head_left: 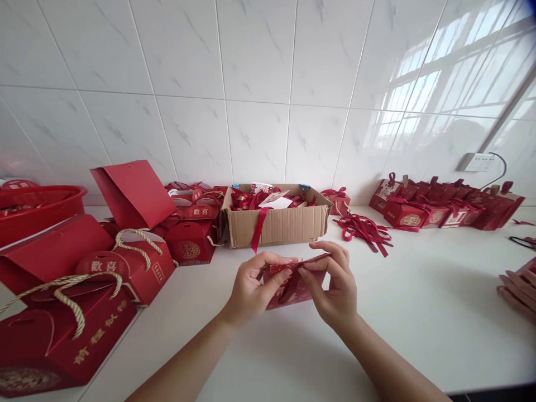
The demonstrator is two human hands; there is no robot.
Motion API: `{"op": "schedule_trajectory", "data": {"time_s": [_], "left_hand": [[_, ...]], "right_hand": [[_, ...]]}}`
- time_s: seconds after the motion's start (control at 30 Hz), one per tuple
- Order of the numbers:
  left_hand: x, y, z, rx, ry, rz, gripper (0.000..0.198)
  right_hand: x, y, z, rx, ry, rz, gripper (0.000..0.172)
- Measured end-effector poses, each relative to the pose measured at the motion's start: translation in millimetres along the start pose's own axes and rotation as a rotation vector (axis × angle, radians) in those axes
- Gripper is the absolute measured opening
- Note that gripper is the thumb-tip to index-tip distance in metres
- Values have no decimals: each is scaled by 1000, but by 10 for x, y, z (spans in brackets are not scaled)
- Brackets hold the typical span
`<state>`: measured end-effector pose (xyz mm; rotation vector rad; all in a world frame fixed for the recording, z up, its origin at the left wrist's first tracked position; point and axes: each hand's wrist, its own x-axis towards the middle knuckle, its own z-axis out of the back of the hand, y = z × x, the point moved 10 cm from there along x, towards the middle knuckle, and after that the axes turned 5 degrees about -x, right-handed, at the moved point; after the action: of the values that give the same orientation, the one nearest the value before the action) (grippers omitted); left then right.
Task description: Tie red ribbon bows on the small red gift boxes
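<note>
A small red gift box with a dark red ribbon at its top stands on the white table in front of me. My left hand pinches the upper left edge of the box between thumb and fingers. On the right side, my right hand has thumb and index finger closed on the ribbon at the top. The fingers partly cover the box top and the ribbon. Behind my hands is an open cardboard box filled with red ribbons and cards.
Red gift boxes with rope handles crowd the left, beside a red basin. Loose red ribbons lie right of the cardboard box. Several finished-looking red boxes line the back right. Another person's hand shows at the right edge.
</note>
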<state>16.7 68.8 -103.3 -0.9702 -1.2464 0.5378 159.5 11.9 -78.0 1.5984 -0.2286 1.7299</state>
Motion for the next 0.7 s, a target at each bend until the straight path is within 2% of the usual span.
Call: {"op": "schedule_trajectory", "data": {"time_s": [0.13,0.2,0.27,0.3,0.37,0.43,0.57,0.7], "left_hand": [[1,-33,-57,-87,53,-10,6],[2,-59,-73,-116,76,-12,4],[-2,-90,-83,-122,93,-18,3],[-8,-99,-89,-117,99,-19,3],[-26,-104,-105,-92,100,-22,2],[-52,-93,-126,-29,88,-40,6],[-99,-69,-129,150,5,-141,37],[-104,-69,-100,274,-4,-204,35]], "right_hand": [[-26,-92,-14,92,-10,-69,13],[-54,-196,-13,188,-32,-156,24],[-85,-294,-61,269,-2,-252,37],[-101,-328,-107,300,37,-294,37],[-122,-349,-177,347,102,-343,24],[-116,-320,-165,374,87,-333,17],[-79,-174,-89,378,17,-203,22],[-57,-56,-49,346,4,-79,23]]}}
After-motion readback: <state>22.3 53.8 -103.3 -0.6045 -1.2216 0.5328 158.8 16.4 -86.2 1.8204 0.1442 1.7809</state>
